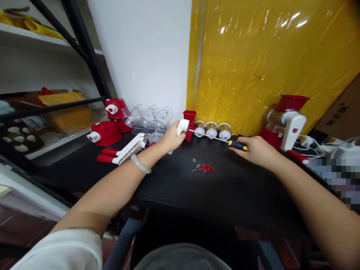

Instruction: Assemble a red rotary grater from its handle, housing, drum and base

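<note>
A short white plastic cylinder [183,127] is sitting in the fingers of the left hand [172,137], poking out past the fingertips above the back half of the black table [168,183]. The left hand is curling closed around it. A long screwdriver with a black-and-yellow handle [237,145] is pointing from the right at this cylinder, its thin metal shaft running to the cylinder's right side; whether the tip is seated inside, I cannot tell. The right hand is gripping the handle, fingers wrapping it from the far side.

Just behind the left hand, an upright red plastic chute [189,117] is standing near the table's back edge, and three silver perforated metal drums [211,130] are lining up beside it. Between the hands, nearer the front edge, small red pieces [206,168] are lying with tiny metal bits [198,165]. Toward the back left corner, clear plastic parts [149,118] and red round-bodied housings [107,134] are clustering. Toward the right edge, a red-and-white crank grater [292,129] is standing.
</note>
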